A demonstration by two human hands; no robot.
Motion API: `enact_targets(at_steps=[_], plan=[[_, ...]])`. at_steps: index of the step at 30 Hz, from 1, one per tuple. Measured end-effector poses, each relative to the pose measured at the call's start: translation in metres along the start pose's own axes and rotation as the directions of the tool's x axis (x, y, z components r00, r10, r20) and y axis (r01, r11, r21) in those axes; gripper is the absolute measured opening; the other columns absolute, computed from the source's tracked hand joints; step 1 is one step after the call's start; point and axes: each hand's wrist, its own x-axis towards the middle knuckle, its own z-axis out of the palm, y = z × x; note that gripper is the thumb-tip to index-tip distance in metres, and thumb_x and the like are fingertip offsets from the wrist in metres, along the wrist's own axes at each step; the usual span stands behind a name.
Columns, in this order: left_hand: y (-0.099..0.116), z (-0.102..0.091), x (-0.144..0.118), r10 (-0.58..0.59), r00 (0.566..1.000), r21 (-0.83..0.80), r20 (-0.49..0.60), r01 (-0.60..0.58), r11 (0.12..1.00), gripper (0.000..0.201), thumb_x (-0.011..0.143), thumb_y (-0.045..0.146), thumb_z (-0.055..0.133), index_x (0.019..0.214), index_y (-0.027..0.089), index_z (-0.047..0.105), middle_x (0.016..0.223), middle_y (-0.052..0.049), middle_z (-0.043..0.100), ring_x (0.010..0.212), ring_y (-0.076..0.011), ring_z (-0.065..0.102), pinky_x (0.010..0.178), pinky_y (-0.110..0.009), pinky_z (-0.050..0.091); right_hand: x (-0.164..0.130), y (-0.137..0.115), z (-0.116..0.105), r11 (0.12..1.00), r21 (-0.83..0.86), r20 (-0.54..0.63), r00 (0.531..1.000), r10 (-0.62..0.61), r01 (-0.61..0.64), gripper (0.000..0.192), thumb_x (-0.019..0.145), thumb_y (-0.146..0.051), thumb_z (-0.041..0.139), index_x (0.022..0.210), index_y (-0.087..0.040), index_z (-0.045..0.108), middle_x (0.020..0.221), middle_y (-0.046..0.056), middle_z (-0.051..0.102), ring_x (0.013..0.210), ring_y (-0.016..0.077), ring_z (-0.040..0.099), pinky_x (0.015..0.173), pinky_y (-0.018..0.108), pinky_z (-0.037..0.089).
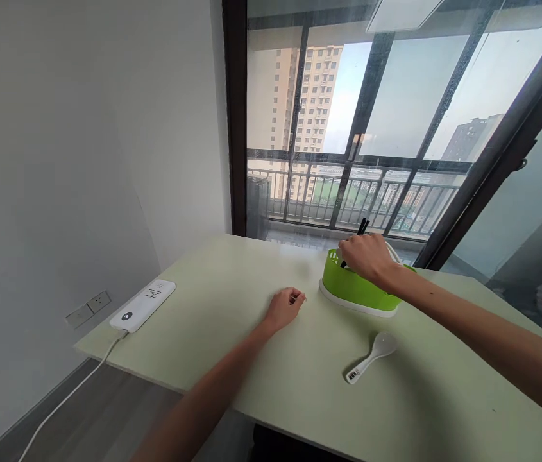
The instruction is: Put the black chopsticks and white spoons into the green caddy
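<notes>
My right hand point(365, 256) is over the green basket point(347, 287), closed around black chopsticks point(363, 226). The chopsticks slant, with their upper ends poking out above my fingers and their lower part reaching down into the basket. The basket has a slotted upper wall and a white base point(371, 309); my hand and forearm cover much of its inside. Left of the basket, my left hand point(287, 308) rests on the table in a loose curl, and nothing shows in its fingers. A white spoon point(380, 350) with a barcode sticker on its handle lies in front of the basket.
The pale green table point(222, 301) stands against a glass window wall. A white power strip-like device point(143, 306) lies at the table's left edge, its white cable point(73, 391) hanging over the side. Wall sockets point(98, 300) are at the left.
</notes>
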Motion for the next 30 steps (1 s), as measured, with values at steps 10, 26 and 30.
enact_targets(at_steps=[10, 26, 30], plan=[[0.003, 0.0, -0.001, -0.009, 1.0, 0.013, -0.001, 0.009, 1.0, 0.027, 0.094, 0.039, 0.053, 0.089, 0.02, 0.072, 0.086, -0.004, 0.077, 0.078, -0.0173, 0.069, 0.072, -0.027, 0.052, -0.003, -0.012, 0.014, 1.0, 0.004, 0.013, 1.0, -0.018, 0.018, 0.03, 0.097, -0.013, 0.047, 0.106, -0.01, 0.076, 0.105, 0.025, 0.076, 0.099, 0.0299, 0.073, 0.078, 0.034, 0.044], [0.006, -0.001, -0.002, -0.006, 1.0, 0.006, 0.013, 0.005, 1.0, 0.028, 0.095, 0.039, 0.053, 0.09, 0.019, 0.073, 0.089, -0.005, 0.078, 0.077, -0.0172, 0.069, 0.072, -0.027, 0.052, -0.043, -0.008, 0.015, 0.998, 0.01, -0.122, 0.991, -0.058, 0.06, 0.035, 0.099, -0.015, 0.043, 0.128, -0.014, 0.063, 0.123, 0.016, 0.072, 0.109, 0.029, 0.066, 0.083, 0.036, 0.044], [0.005, 0.0, -0.002, -0.008, 1.0, 0.007, 0.008, 0.008, 1.0, 0.029, 0.094, 0.039, 0.053, 0.089, 0.019, 0.073, 0.087, -0.005, 0.077, 0.075, -0.017, 0.068, 0.07, -0.027, 0.052, -0.075, -0.003, 0.023, 0.987, 0.047, -0.239, 0.961, -0.14, 0.155, 0.035, 0.104, -0.02, 0.039, 0.127, -0.017, 0.065, 0.125, 0.014, 0.07, 0.104, 0.0273, 0.068, 0.078, 0.035, 0.046]])
